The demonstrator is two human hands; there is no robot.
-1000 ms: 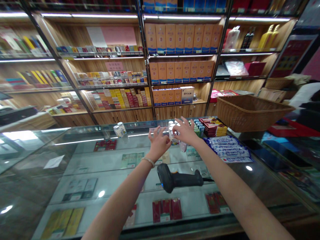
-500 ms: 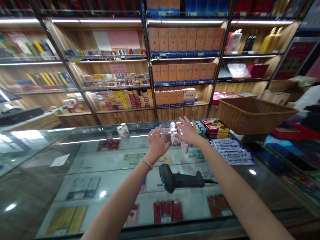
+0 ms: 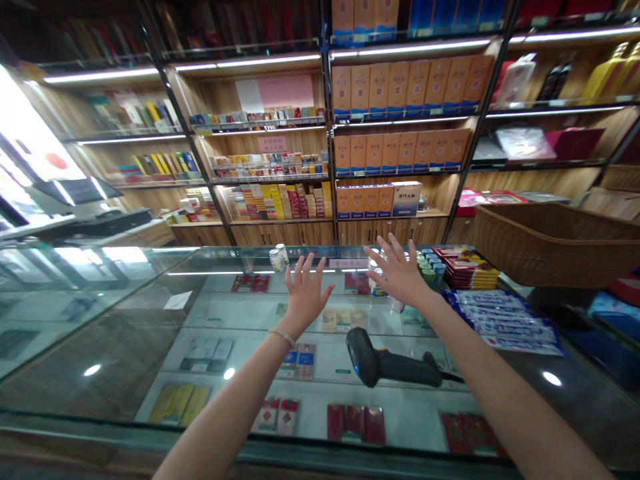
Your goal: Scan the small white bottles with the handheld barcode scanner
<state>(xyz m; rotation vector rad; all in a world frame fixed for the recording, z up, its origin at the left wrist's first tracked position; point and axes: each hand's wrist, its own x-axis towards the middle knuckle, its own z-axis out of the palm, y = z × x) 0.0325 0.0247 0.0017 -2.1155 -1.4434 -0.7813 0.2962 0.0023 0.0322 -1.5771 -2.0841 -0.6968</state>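
My left hand (image 3: 306, 297) is open with fingers spread over the glass counter, holding nothing, a bracelet on its wrist. To its upper left stand two small white cans (image 3: 279, 257). My right hand (image 3: 399, 275) is also open, its fingers spread in front of a group of white cans (image 3: 375, 283), which it partly hides; whether it touches them I cannot tell. Green and blue cans (image 3: 433, 263) stand just right of that hand. A black barcode scanner (image 3: 393, 363) lies on the glass between my forearms.
Red and yellow packs (image 3: 467, 267) are stacked at the right, behind blue-and-white packets (image 3: 505, 317). A wicker basket (image 3: 555, 243) stands at the far right. Packs lie under the glass counter top (image 3: 300, 443). Stocked shelves (image 3: 385, 120) line the back wall.
The view has turned left, shifting the scene rightward. My left hand has moved away from the white cans and its fingers have spread wider. My right hand's fingers are also more spread.
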